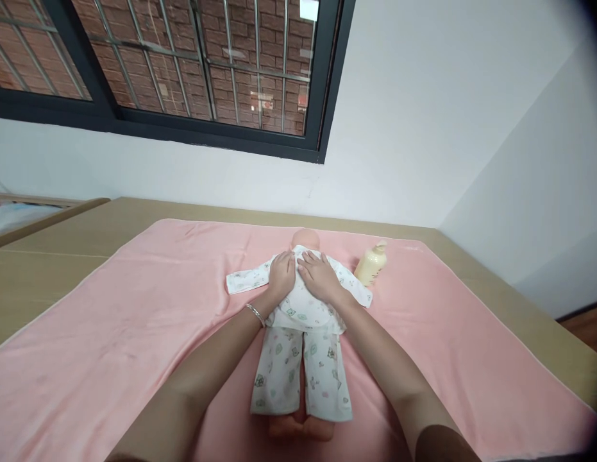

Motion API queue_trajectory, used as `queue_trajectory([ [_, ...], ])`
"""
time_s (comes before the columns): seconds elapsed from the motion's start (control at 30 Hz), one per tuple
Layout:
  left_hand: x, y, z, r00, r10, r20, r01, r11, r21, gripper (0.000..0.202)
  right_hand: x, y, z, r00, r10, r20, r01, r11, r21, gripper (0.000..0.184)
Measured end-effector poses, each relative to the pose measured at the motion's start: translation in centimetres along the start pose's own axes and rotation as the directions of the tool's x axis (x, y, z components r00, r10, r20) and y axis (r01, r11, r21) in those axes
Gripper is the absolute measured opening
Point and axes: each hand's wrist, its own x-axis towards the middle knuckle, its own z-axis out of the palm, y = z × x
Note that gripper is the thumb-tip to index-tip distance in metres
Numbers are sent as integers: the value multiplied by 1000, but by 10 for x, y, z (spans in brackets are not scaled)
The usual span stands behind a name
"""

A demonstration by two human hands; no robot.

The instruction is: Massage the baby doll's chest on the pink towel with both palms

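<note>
A baby doll (305, 316) lies on a pink blanket (134, 333), its head toward the wall and its feet toward me. It wears a white printed top and matching trousers (327, 375), with both sleeves spread out sideways. My left hand (282, 276) rests on the left side of the doll's upper body, fingers extended. Flat on the upper right side lies my right hand (320, 276), its fingers slightly spread. The hands are close together but apart, and neither grasps anything. A silver bangle circles my left wrist.
Right of the doll, a pale yellow pump bottle (372, 263) leans over on the blanket near the right sleeve. The blanket covers a wooden table (52, 269). Behind it stand a white wall (389, 128) and a dark-framed, barred window (206, 135).
</note>
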Motion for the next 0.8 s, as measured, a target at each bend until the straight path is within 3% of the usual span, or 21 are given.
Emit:
queue_trajectory([
  [0.13,0,16,-11,1000,26,-5,-26,999,-22,45,-5,1,-37,995,-6,-100,13,998,67,45],
  [0.27,-7,66,-27,997,68,-21,-71,969,-238,45,-21,18,-88,970,50,-239,-15,989,148,44],
  [0.33,-11,95,-29,1000,1,26,10,900,-436,46,-35,31,-112,954,107,-279,-50,978,204,45],
  [0.4,-13,121,-25,975,-122,188,216,737,-640,52,-50,48,-132,931,188,-313,-105,959,263,47],
  [0.47,-9,140,-15,870,-205,449,489,480,-728,59,-64,64,-147,903,268,-336,-164,937,309,47],
  [0.53,0,154,-3,693,-186,697,720,212,-660,61,-73,81,-154,884,332,-330,-218,916,338,47],
  [0.6,12,164,11,535,-133,834,843,21,-537,55,-76,95,-154,879,379,-288,-273,897,348,47],
  [0.63,19,168,17,483,-118,868,871,-41,-490,53,-75,101,-152,883,399,-248,-305,888,345,48],
  [0.7,32,175,30,424,-123,897,892,-115,-438,52,-70,110,-146,891,432,-136,-377,874,306,52],
  [0.8,46,184,49,398,-183,899,890,-162,-427,54,-60,117,-135,891,454,-8,-446,879,166,56],
])
